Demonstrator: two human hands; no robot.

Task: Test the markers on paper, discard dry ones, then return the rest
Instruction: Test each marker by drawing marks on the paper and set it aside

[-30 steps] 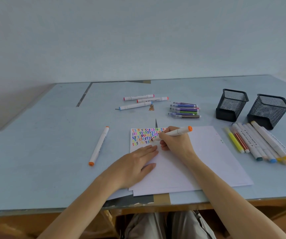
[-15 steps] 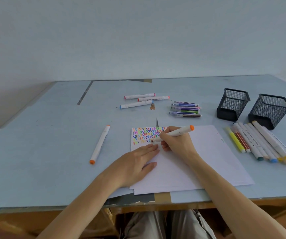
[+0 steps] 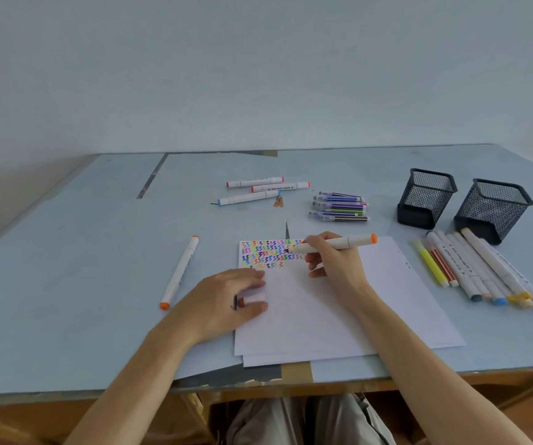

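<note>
Gripping the orange-capped marker [image 3: 336,244], the right hand [image 3: 336,268] is keeping it nearly horizontal, nib pointing left over squiggled paper [image 3: 339,309]; barrel print unreadable. Left hand [image 3: 226,303] is pinching its cap [image 3: 252,298].

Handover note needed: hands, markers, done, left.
Right hand holds an uncapped white orange-capped marker, tip just above the squiggles on the white paper. Left hand on the paper grips what looks like its cap.
Lying on the blue table: another orange-tipped marker, three white markers, thin pens, a row of markers.
Two black mesh holders look empty.
Done: many colours tested. Left: recap, sort, return.
</note>
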